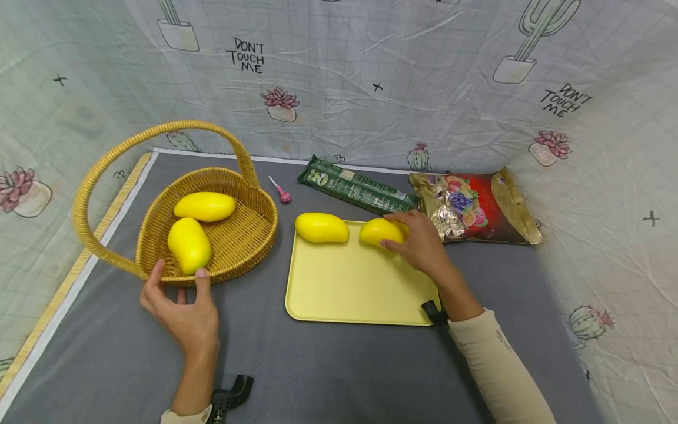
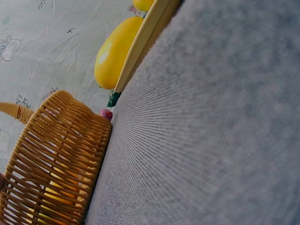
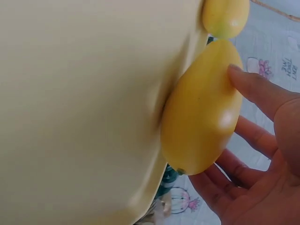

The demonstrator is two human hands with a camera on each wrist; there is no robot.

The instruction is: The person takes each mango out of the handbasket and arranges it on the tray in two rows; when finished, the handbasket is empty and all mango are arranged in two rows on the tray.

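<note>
At the far right of the yellow tray (image 1: pixel 360 288), my right hand (image 1: pixel 421 241) holds a yellow mango (image 1: pixel 378 231) between thumb and fingers. The right wrist view shows this mango (image 3: pixel 201 112) at the tray's edge, with the thumb on one side and the fingers behind it. Beside it, a second mango (image 1: pixel 321 228) lies along the tray's far left edge. My left hand (image 1: pixel 185 312) grips the near rim of a wicker basket (image 1: pixel 249 235), thumb over the rim. Inside the basket lie two mangoes, one yellow (image 1: pixel 204 206) and one greenish at its end (image 1: pixel 189 246).
Behind the tray a long green packet (image 1: pixel 357 187) lies at a slant. A red and gold bag (image 1: pixel 477 206) sits to its right. A pink lollipop (image 1: pixel 284 195) rests between basket and packet. The basket's tall handle (image 1: pixel 85 200) arches up at left, near the patterned cloth wall.
</note>
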